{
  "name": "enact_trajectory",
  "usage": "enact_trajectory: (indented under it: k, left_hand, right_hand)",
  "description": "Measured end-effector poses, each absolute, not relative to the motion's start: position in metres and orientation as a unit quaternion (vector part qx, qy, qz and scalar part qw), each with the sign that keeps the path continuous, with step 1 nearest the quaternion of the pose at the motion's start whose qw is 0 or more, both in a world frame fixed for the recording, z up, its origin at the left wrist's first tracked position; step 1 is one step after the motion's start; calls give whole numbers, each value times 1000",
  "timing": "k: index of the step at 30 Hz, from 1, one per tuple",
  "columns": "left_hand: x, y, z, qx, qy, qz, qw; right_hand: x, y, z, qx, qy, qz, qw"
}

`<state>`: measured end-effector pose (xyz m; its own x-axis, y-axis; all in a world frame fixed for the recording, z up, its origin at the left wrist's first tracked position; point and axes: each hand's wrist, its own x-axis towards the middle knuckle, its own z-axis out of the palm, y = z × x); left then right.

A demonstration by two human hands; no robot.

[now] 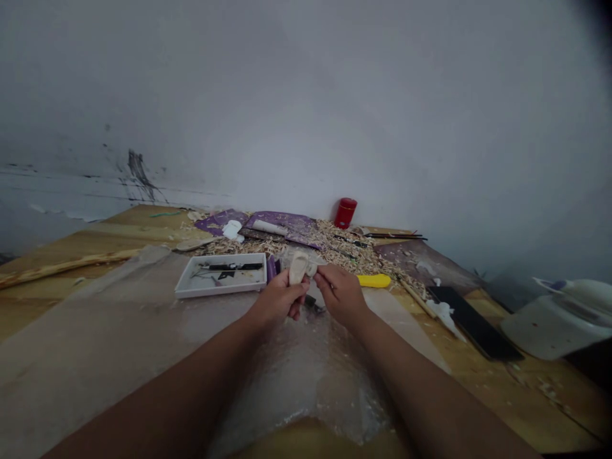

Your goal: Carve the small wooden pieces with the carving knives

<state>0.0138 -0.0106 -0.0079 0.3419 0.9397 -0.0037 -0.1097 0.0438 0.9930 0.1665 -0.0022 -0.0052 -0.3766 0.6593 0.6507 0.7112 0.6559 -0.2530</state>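
We have the pale piece [299,268] raised above the middle of the table [109,224], over the clear plastic sheet [119,325]. Our left hand [278,298] is curled closed around its lower part; our right hand [343,293] is mostly closed, fingertips drawn together at its right side, though we cannot tell whether they pinch part of it or something separate.

With so little of it covered by our fingers, a push from the right could twist the piece out of our left hand. Because our fingertips sit so near each other, any sharp edge hidden between them could nick us; we see none clearly. The sheet looks loose and wrinkled, so a forearm dragging on it might pull it and shift whatever rests there.

The white tray [220,292] lies just beside our left hand, and an elbow swung wide could jog the small tools inside. The yellow handle [374,280] is close behind our right hand and might be knocked. If dropped, the piece could land among the wood shavings [363,256] towards the far edge, picking up bits
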Motion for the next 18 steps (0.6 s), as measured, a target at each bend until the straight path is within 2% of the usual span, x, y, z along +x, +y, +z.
enact_trajectory:
  k: [4, 9, 11, 18]
  left_hand:
    - [14, -9, -12, 601, 415, 405, 550]
    - [15, -14, -13, 716, 483, 350, 363]
    - [16, -17, -13, 744, 487, 329, 319]
    - [12, -13, -15, 731, 491, 323, 348]
  right_hand:
    - [165, -4, -4, -416, -828, -45, 372]
    - [166, -5, -3, -458, -810, -71, 359]
    - [166, -4, -3, -482, -804, -86, 339]
    - [164, -2, -4, -484, -841, -82, 229]
